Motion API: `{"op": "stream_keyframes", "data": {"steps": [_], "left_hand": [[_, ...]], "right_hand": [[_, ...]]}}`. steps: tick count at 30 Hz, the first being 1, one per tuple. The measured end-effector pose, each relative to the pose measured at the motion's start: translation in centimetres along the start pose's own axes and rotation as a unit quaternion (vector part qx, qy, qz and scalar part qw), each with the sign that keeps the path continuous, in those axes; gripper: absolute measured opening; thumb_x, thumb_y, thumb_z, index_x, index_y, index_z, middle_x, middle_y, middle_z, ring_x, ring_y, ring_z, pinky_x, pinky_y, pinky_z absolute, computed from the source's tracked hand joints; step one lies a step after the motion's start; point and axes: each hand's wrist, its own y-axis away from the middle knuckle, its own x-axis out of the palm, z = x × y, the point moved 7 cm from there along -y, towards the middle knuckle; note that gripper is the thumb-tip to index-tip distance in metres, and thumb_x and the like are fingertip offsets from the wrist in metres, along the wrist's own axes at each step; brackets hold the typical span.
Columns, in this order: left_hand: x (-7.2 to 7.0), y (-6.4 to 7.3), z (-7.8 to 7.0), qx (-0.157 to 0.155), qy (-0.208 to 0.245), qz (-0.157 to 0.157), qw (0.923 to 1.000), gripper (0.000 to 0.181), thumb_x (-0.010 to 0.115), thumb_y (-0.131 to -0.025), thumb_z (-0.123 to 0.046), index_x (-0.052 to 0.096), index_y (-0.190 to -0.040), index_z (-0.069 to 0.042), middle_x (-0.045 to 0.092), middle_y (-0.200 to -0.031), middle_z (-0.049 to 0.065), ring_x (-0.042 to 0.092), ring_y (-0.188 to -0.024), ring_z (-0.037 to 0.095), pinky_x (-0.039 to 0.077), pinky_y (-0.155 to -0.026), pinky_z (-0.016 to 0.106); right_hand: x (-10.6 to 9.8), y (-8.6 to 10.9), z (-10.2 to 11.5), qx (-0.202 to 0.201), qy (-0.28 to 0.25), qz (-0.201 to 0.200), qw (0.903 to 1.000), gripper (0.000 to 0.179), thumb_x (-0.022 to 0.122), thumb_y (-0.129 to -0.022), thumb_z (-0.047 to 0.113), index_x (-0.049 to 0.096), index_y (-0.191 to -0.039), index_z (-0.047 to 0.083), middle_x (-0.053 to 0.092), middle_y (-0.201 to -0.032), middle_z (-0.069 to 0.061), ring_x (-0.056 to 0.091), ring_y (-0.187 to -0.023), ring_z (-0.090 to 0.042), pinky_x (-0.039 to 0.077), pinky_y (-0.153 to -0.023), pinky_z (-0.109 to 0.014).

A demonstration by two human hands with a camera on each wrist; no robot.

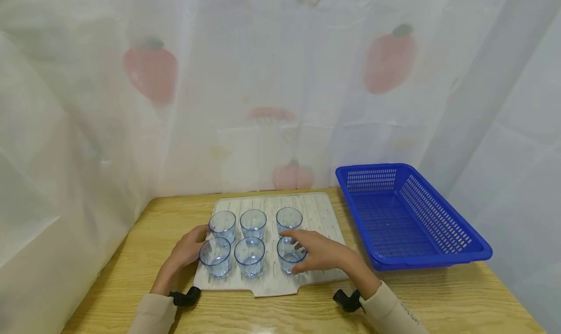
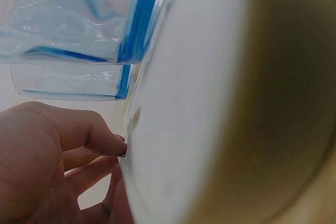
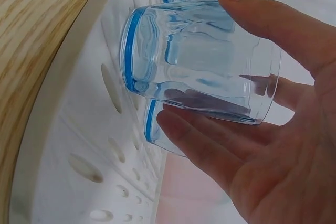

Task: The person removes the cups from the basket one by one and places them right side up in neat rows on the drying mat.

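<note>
Several clear blue-tinted glass tumblers stand upright in two rows on a pale grooved draining board (image 1: 276,289). My right hand (image 1: 322,251) is around the front right tumbler (image 3: 194,61), thumb on one side and fingers on the other. That tumbler's base is at the board, and the fingers show through its wall. Beside the left tumblers, my left hand (image 1: 188,246) is at the board's left edge. In the left wrist view, its fingertips (image 2: 119,145) pinch that edge, just below two tumblers (image 2: 73,19). The front left tumbler (image 1: 215,258) partly hides this hand in the head view.
To the right of the board stands a blue plastic basket (image 1: 438,261) with slotted walls, nothing inside it. Both rest on a wooden table (image 1: 245,317). A pale curtain (image 1: 263,81) printed with strawberries hangs behind and at the sides.
</note>
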Motion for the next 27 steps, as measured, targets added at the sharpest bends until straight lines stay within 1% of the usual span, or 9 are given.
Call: {"op": "stream_keyframes", "data": {"steps": [3,7,9,12,15,19,23,25,27], "left_hand": [[0.1,0.0,0.2,0.000,0.003,0.002,1.0000,0.048,0.057,-0.094,-0.018,0.047,-0.139,-0.006,0.045,-0.146,0.019,0.035,-0.138,0.045,0.026,-0.110,0.065],[0.1,0.1,0.2,0.005,0.012,0.003,0.9999,0.047,0.056,-0.094,-0.016,0.047,-0.139,-0.005,0.046,-0.145,0.020,0.035,-0.138,0.044,0.026,-0.111,0.064],[0.1,0.1,0.1,0.011,0.016,0.001,0.9998,0.047,0.056,-0.093,-0.015,0.048,-0.138,-0.004,0.047,-0.144,0.020,0.035,-0.138,0.045,0.026,-0.111,0.064],[0.0,0.1,0.0,0.014,0.019,0.000,0.9997,0.047,0.056,-0.093,-0.014,0.048,-0.138,-0.004,0.047,-0.144,0.021,0.035,-0.138,0.044,0.026,-0.111,0.063],[0.1,0.1,0.0,0.013,0.023,0.003,0.9996,0.047,0.057,-0.093,-0.015,0.048,-0.138,-0.004,0.046,-0.145,0.020,0.035,-0.138,0.044,0.026,-0.112,0.062],[0.1,0.0,0.0,0.008,0.021,0.004,0.9997,0.047,0.056,-0.094,-0.013,0.047,-0.139,-0.004,0.045,-0.146,0.021,0.034,-0.139,0.044,0.026,-0.112,0.062],[0.0,0.0,-0.1,0.005,0.026,0.001,0.9997,0.047,0.055,-0.093,-0.011,0.047,-0.138,-0.003,0.045,-0.146,0.021,0.033,-0.139,0.044,0.025,-0.112,0.063],[0.0,0.1,-0.2,0.007,0.028,0.001,0.9996,0.047,0.055,-0.093,-0.011,0.047,-0.138,-0.003,0.045,-0.146,0.021,0.033,-0.139,0.045,0.025,-0.112,0.063],[0.0,0.1,-0.1,0.005,0.029,0.002,0.9995,0.047,0.055,-0.093,-0.011,0.047,-0.139,-0.003,0.045,-0.146,0.021,0.033,-0.139,0.045,0.025,-0.112,0.062]], "right_hand": [[0.1,0.1,-0.1,-0.006,0.002,0.003,1.0000,0.087,0.079,-0.079,0.032,0.031,-0.150,0.021,0.048,-0.145,-0.002,0.056,-0.121,-0.024,0.052,-0.094,-0.038],[0.2,0.3,-0.3,-0.014,0.010,0.006,0.9998,0.087,0.078,-0.079,0.033,0.028,-0.151,0.030,0.044,-0.148,0.003,0.056,-0.121,-0.022,0.053,-0.092,-0.035],[0.2,0.4,-0.4,-0.017,0.010,0.008,0.9998,0.088,0.078,-0.079,0.033,0.026,-0.151,0.034,0.045,-0.147,0.003,0.056,-0.121,-0.021,0.053,-0.089,-0.031],[0.1,0.5,-0.4,-0.019,0.007,0.011,0.9997,0.089,0.077,-0.079,0.034,0.024,-0.151,0.037,0.049,-0.144,-0.001,0.057,-0.118,-0.021,0.053,-0.084,-0.027],[-0.1,0.7,-0.4,-0.012,0.000,0.013,0.9998,0.090,0.078,-0.079,0.034,0.023,-0.150,0.038,0.053,-0.139,-0.005,0.059,-0.115,-0.021,0.054,-0.082,-0.027],[-0.8,1.1,-0.2,-0.004,-0.013,0.010,0.9999,0.092,0.080,-0.078,0.028,0.023,-0.150,0.041,0.054,-0.138,-0.004,0.058,-0.116,-0.022,0.055,-0.085,-0.032],[-1.8,1.9,0.3,-0.007,-0.009,0.009,0.9999,0.090,0.079,-0.078,0.024,0.026,-0.150,0.039,0.051,-0.141,0.002,0.057,-0.119,-0.024,0.056,-0.087,-0.037],[-2.4,2.4,0.6,-0.008,-0.002,0.011,0.9999,0.087,0.078,-0.080,0.026,0.028,-0.150,0.036,0.050,-0.142,0.005,0.058,-0.117,-0.023,0.055,-0.089,-0.040],[-3.1,2.9,1.0,-0.009,0.006,0.014,0.9998,0.083,0.077,-0.081,0.028,0.031,-0.150,0.033,0.051,-0.141,0.006,0.059,-0.116,-0.022,0.055,-0.089,-0.039]]}}
